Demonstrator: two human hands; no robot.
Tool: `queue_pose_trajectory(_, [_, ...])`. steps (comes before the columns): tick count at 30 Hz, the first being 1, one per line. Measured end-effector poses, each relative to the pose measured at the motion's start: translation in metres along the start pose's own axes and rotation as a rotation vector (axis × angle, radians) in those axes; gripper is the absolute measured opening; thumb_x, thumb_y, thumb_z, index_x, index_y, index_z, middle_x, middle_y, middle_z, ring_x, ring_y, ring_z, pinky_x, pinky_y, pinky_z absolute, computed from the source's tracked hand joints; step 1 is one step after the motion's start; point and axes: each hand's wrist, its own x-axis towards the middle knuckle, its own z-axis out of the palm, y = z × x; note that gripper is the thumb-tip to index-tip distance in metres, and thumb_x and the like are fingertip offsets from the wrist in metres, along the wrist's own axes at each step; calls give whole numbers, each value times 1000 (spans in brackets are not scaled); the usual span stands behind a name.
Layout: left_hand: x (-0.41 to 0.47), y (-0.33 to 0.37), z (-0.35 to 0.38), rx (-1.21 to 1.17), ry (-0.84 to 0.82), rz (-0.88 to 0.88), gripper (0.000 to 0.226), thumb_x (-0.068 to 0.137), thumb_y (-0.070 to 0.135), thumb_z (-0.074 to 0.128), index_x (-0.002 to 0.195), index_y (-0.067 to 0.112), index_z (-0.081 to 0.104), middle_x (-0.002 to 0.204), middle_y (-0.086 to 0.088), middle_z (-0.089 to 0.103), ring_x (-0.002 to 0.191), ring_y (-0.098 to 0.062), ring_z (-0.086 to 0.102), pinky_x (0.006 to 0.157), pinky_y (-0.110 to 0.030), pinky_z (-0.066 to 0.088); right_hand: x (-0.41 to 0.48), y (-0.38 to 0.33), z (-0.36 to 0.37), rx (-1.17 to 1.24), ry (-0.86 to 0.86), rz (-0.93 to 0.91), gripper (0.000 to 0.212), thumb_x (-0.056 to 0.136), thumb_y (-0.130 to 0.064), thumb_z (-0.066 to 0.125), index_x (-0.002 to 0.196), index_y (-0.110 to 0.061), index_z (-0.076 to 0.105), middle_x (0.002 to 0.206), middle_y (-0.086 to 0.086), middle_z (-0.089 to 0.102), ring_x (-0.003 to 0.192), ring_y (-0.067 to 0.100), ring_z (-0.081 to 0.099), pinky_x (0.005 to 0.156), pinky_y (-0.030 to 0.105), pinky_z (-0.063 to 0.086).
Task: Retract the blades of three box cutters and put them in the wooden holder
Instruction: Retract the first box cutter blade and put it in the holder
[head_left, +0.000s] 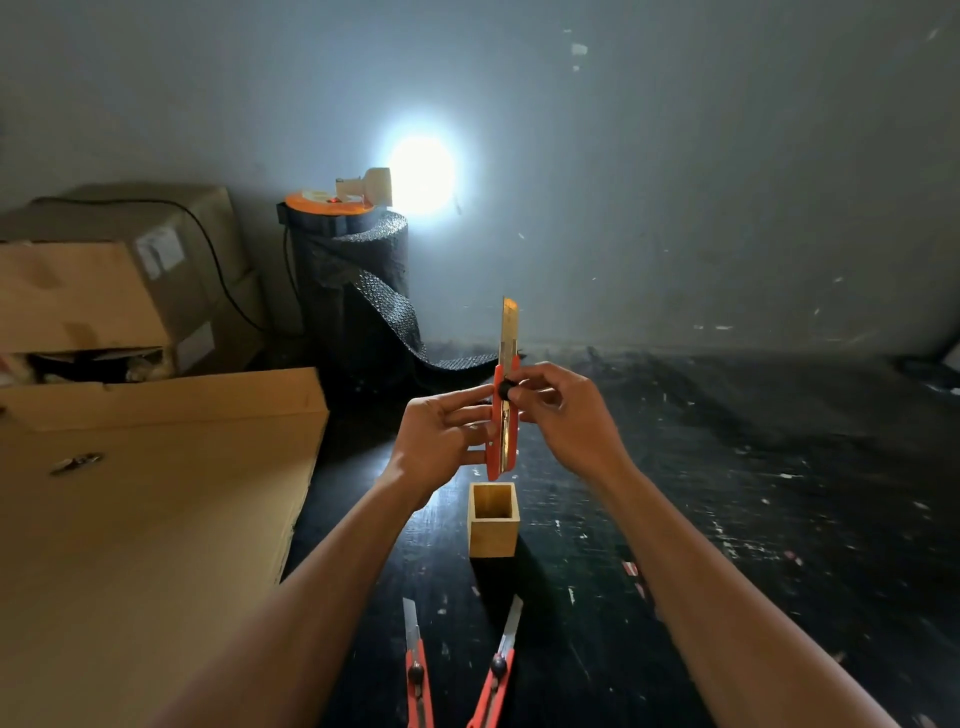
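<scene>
A person is holding a red plastic box cutter (503, 421) upright, blade pointing to twelve o'clock. The left hand (441, 441) is gripping its body; the right hand (558, 410) is pinching the black slider. The open wooden square holder (493, 525) is standing directly below, at six o'clock.

Below the fingers (511, 395), the square wooden holder (493, 519) gapes unobstructed — bare dark tabletop (727, 519) spreads rightward; a big cardboard box (156, 493) walls the left.
</scene>
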Motion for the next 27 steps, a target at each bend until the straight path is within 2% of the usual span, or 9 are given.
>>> queue_pose_trajectory(4, [-3,1,-1,-28,-7,-9,48,87,-28,57,123,1,69,86,-5,82,74,-22,81,58,-30,62,-3,-5,-3,-33,-19,-10,22,96,-22,66,117,-19,71,113,-1,74,100,16,70,90,30,58])
queue_pose_trajectory(8, [-3,7,1,-27,0,5,46,87,-25,60,124,1,70,87,-5,82,75,-21,81,57,-29,62,-5,-13,-10,-38,-43,-32,21,95,-20,67,116,-18,71,112,-1,74,100,16,69,86,21,53])
queue_pose_trajectory(11, [-1,11,-1,-15,11,12,47,88,-24,59,125,3,70,84,-1,82,72,-19,81,55,-28,61,-8,-18,-12,-26,-53,-42,20,95,-20,67,115,-19,72,112,-1,74,102,17,69,91,29,54])
queue_pose_trajectory(13, [-1,13,-2,-35,1,-5,48,88,-25,56,124,3,70,86,-4,82,73,-21,81,55,-30,62,-10,-20,-12,-33,-57,-47,20,95,-21,68,115,-20,72,113,-1,74,102,16,70,93,30,55])
queue_pose_trajectory(18, [2,17,-8,-113,-7,-29,51,88,-27,55,121,8,72,95,-9,82,80,-27,81,58,-35,63,-15,-22,-11,-97,-132,-67,18,94,-21,68,111,-22,72,108,-10,72,96,7,67,82,13,49])
queue_pose_trajectory(21, [2,19,-11,-110,-18,-33,49,89,-25,56,119,9,73,96,-8,82,81,-27,81,59,-35,63,-18,-23,-10,-72,-126,-75,15,93,-22,69,106,-29,72,102,-16,71,93,3,68,82,13,50])
queue_pose_trajectory(25, [2,22,-12,-148,-11,-56,46,88,-23,59,117,9,74,96,-9,82,80,-25,81,58,-35,63,-19,-23,-13,-101,-180,-73,14,92,-20,71,105,-26,73,103,-13,74,94,3,70,82,14,53])
queue_pose_trajectory(27, [4,26,-14,-156,0,-50,42,87,-20,63,116,8,74,95,-9,82,79,-24,81,57,-34,63,-23,-21,-10,-103,-202,-64,14,92,-22,72,99,-34,73,99,-20,74,92,-2,69,77,9,50])
